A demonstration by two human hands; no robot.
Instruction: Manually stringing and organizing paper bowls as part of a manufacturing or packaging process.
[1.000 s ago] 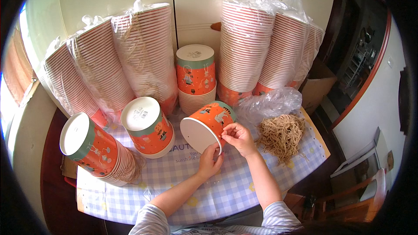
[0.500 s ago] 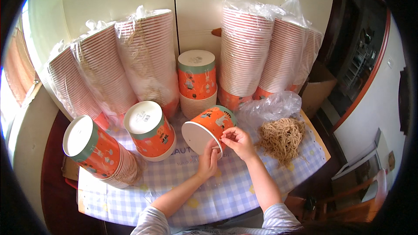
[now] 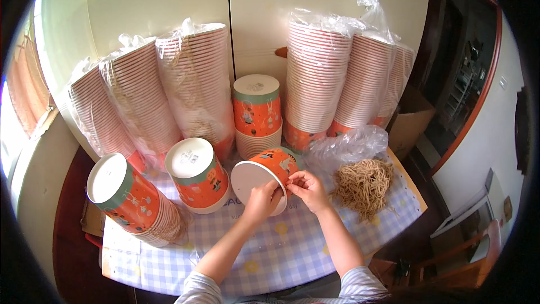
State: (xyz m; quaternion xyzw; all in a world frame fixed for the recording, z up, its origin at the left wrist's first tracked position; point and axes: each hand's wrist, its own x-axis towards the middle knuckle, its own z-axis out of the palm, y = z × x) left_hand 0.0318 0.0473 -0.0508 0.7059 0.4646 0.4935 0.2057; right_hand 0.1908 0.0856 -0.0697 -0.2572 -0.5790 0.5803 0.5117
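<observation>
Both angled inward at orange cup [image 3: 271,165]: right hand [image 3: 307,189], fingers pinched together; left hand [image 3: 261,200], closure unclear.

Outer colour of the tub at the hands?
The tub is orange with a green base band; head view.

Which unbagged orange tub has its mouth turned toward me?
The tub with your left hand and right hand at its rim; the other unbagged ones stand base-up.

Looks like a room in a home. Checked cloth [image 3: 163,259] on the counter [image 3: 412,182], curtain [image 3: 28,95] at left, wooden chair [image 3: 494,245] lower right, red-brown door frame [image 3: 499,34].
</observation>
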